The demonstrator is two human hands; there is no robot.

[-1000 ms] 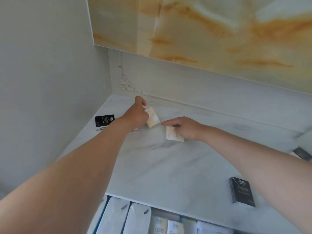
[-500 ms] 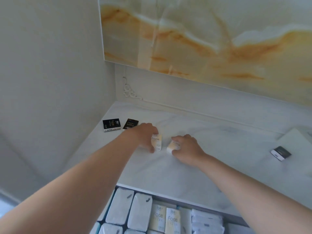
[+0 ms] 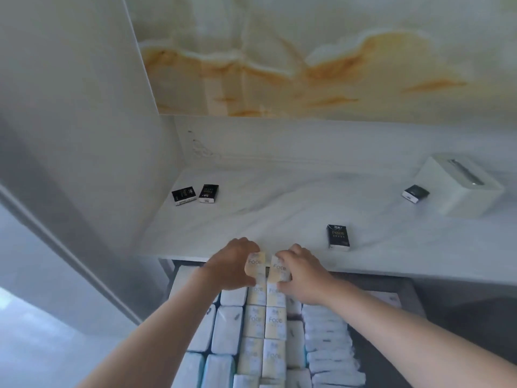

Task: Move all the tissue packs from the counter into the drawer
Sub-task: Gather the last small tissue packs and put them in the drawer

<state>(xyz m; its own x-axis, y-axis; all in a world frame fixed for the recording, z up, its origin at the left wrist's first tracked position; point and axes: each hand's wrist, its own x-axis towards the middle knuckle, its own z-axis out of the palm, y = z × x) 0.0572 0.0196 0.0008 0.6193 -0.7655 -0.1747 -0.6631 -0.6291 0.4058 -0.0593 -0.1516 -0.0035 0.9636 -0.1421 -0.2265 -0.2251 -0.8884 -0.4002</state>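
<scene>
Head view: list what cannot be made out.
Head view only:
- Drawer near end: cut off by the bottom edge.
- Drawer packs under the left hand and right hand: hidden by them.
- Print on the two far black packs: too small, blurred.
- Black pack beside the white box: label unreadable, blurred.

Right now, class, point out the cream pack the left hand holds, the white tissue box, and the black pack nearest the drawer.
left cream pack [image 3: 254, 265]: head view, on its printed front.
white tissue box [image 3: 458, 197]: head view, on its white body below the slot.
black pack [image 3: 338, 236]: head view, on its dark front face.
</scene>
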